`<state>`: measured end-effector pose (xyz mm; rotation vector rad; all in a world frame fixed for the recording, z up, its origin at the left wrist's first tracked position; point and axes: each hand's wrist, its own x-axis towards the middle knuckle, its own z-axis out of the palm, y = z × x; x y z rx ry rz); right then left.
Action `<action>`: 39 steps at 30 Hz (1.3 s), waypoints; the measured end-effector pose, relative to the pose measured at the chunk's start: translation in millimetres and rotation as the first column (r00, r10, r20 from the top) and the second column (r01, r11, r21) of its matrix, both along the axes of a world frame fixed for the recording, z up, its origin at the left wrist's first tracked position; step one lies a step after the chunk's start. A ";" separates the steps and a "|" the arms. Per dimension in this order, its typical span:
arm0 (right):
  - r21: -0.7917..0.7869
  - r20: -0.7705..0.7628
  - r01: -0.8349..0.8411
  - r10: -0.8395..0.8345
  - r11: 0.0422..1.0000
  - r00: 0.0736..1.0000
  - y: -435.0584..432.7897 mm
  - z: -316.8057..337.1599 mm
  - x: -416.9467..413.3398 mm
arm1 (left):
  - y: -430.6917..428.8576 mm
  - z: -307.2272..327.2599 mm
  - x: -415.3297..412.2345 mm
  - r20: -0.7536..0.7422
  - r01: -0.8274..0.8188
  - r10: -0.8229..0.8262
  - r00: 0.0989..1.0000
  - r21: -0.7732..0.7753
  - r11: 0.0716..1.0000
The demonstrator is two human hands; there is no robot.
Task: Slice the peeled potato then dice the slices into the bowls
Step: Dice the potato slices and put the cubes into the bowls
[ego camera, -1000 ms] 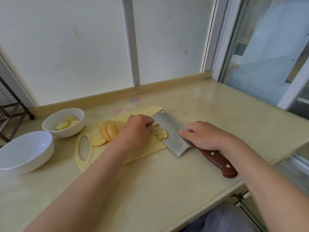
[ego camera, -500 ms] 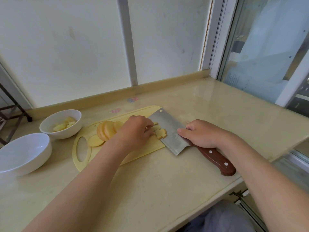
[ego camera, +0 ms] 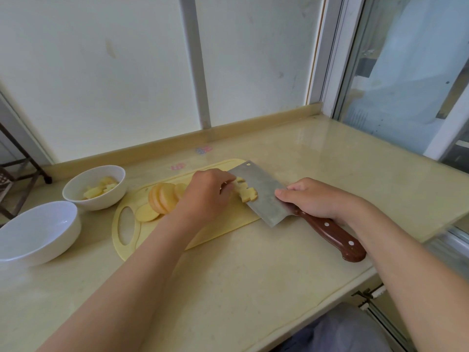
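Note:
A yellow cutting board (ego camera: 215, 232) lies on the counter. Round potato slices (ego camera: 162, 199) lean together at its left part. Diced potato pieces (ego camera: 247, 193) lie against the flat of a cleaver (ego camera: 264, 196). My right hand (ego camera: 314, 198) grips the cleaver where blade meets brown handle, forefinger along the blade. My left hand (ego camera: 208, 191) is curled over the potato pieces beside the blade and its fingertips touch them. A small white bowl (ego camera: 95, 186) at the left holds potato dice. A larger white bowl (ego camera: 38, 232) stands empty at the far left.
The beige counter (ego camera: 253, 288) ends in a front edge at the lower right. A window frame and glass rise behind and to the right. A dark metal rack (ego camera: 15, 174) stands off the counter's left end.
The left hand's fingers have gathered the diced pieces closer against the blade. The cleaver and right hand stay about where they were.

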<state>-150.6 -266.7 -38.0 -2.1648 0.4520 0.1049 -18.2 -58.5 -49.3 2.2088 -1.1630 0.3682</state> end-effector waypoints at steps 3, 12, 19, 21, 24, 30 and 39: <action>0.032 0.019 0.007 -0.008 0.999 1.000 1.9 0.3 -0.3 | 1.9 2.8 -1.7 -0.002 -0.007 0.007 1.000 -0.015 1.000; 0.071 0.053 -0.018 0.014 0.997 0.999 16.3 21.8 5.2 | 33.4 59.3 -10.0 -0.087 -0.169 0.183 0.979 0.147 0.975; 0.189 0.103 -0.135 0.117 0.973 0.988 88.6 52.1 30.7 | 93.5 85.1 -9.2 -0.028 -0.349 0.391 0.920 0.396 0.849; 0.197 0.111 -0.172 0.152 0.965 0.982 114.1 55.1 40.3 | 115.2 86.9 -7.0 -0.013 -0.408 0.455 0.890 0.419 0.811; 0.220 0.118 -0.207 0.185 0.953 0.976 148.5 59.6 52.9 | 143.9 88.2 0.0 0.000 -0.485 0.540 0.842 0.439 0.756; 0.301 0.111 -0.241 0.217 0.923 0.970 191.5 64.9 72.1 | 177.2 90.8 14.8 0.039 -0.555 0.602 0.797 0.438 0.707; 0.269 0.071 -0.245 0.234 0.932 0.970 208.7 64.1 103.9 | 196.8 77.2 56.8 0.028 -0.571 0.634 0.772 0.468 0.674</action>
